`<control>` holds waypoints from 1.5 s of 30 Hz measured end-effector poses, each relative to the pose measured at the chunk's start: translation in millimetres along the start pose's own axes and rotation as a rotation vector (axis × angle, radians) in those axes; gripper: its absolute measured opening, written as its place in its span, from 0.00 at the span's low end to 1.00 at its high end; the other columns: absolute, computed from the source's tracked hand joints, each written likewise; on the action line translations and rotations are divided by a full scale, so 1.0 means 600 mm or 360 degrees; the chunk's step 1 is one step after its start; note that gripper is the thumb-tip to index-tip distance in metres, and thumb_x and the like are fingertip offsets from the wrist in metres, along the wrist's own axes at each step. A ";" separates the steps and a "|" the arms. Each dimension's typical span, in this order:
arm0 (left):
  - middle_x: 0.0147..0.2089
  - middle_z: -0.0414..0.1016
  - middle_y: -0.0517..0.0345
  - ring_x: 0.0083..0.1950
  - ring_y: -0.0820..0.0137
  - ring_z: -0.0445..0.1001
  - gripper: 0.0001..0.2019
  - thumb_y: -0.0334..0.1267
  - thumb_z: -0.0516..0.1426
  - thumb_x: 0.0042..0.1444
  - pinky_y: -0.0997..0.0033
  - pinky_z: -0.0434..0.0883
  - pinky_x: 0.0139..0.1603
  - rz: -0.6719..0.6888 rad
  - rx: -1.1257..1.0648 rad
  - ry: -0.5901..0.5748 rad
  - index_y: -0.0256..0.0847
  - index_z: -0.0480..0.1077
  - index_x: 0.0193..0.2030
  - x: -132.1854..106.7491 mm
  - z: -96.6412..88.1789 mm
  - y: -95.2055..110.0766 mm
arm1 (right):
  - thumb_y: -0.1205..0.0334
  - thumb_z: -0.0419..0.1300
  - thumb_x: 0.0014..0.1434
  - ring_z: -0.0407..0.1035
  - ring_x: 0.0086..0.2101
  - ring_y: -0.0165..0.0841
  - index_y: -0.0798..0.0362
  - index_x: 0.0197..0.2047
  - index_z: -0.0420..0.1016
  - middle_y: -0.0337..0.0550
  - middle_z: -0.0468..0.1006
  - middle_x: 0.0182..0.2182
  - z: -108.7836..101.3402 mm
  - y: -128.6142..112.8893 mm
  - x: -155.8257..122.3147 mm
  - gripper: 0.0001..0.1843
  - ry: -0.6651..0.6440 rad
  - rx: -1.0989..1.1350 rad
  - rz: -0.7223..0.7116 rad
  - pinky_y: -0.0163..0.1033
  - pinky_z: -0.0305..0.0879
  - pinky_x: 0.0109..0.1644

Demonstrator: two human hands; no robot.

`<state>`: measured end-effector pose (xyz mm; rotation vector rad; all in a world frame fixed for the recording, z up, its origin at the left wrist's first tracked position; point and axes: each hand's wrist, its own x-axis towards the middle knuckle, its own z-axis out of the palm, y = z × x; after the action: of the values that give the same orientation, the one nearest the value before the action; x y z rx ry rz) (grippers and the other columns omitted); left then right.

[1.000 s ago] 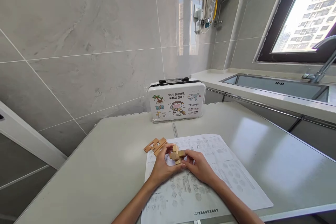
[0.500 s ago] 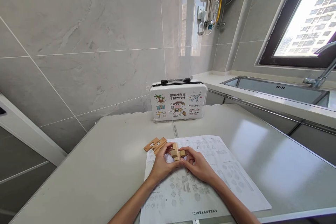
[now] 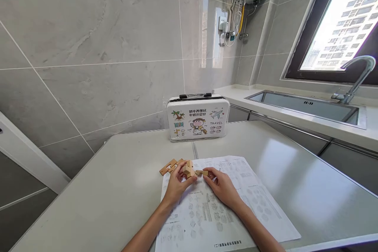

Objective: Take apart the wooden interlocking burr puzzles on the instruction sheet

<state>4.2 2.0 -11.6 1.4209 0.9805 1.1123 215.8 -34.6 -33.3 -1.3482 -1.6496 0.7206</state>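
Note:
My left hand (image 3: 176, 184) pinches a small wooden puzzle assembly (image 3: 188, 169) of interlocked notched bars, held just above a printed instruction sheet (image 3: 218, 208). My right hand (image 3: 221, 186) grips the bar sticking out on its right side (image 3: 203, 173), fingers closed. Both hands meet over the sheet's upper left part. Two loose notched wooden pieces (image 3: 169, 166) lie on the table just left of my left hand, partly hidden by it.
A white tin case with cartoon travel print (image 3: 197, 118) stands upright at the back of the grey table (image 3: 118, 189). A sink (image 3: 307, 104) with a tap (image 3: 356, 78) sits on the counter to the right, under a window. Tiled wall behind.
The puzzle assembly has been turned in my hands and shifted slightly left; it now shows a blockier face. My head has tilted, which shifts the whole view.

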 end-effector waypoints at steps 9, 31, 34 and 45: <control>0.48 0.82 0.51 0.47 0.60 0.82 0.36 0.51 0.75 0.47 0.58 0.76 0.53 -0.0085 -0.0100 -0.0133 0.42 0.70 0.59 -0.001 0.005 -0.007 | 0.50 0.59 0.69 0.73 0.49 0.48 0.48 0.48 0.80 0.52 0.80 0.47 0.008 0.026 0.008 0.14 0.0189 -0.0091 -0.0130 0.53 0.70 0.56; 0.51 0.82 0.47 0.55 0.55 0.81 0.37 0.50 0.74 0.48 0.55 0.75 0.59 -0.0082 -0.0009 -0.0257 0.44 0.67 0.62 -0.004 0.006 0.004 | 0.44 0.59 0.70 0.77 0.41 0.43 0.50 0.48 0.80 0.49 0.84 0.42 0.006 -0.014 0.003 0.18 -0.0012 0.0177 -0.0182 0.46 0.71 0.49; 0.53 0.81 0.47 0.57 0.54 0.80 0.37 0.49 0.75 0.45 0.52 0.73 0.63 -0.0040 -0.0008 -0.0215 0.43 0.69 0.60 -0.002 0.007 0.006 | 0.45 0.59 0.70 0.76 0.40 0.42 0.49 0.46 0.79 0.48 0.83 0.41 0.004 -0.014 0.003 0.17 0.0010 0.0150 -0.0200 0.46 0.70 0.47; 0.61 0.73 0.48 0.63 0.50 0.72 0.26 0.49 0.72 0.52 0.46 0.69 0.67 0.0299 0.0526 0.0070 0.46 0.74 0.55 0.004 -0.011 0.001 | 0.42 0.55 0.72 0.76 0.40 0.42 0.50 0.44 0.79 0.48 0.84 0.39 -0.001 -0.003 0.014 0.21 0.0383 0.0061 -0.0076 0.43 0.70 0.45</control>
<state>-1.9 5.9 -10.6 1.7908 1.1170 1.1586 215.0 -27.1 -29.7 -1.3093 -1.4646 0.5367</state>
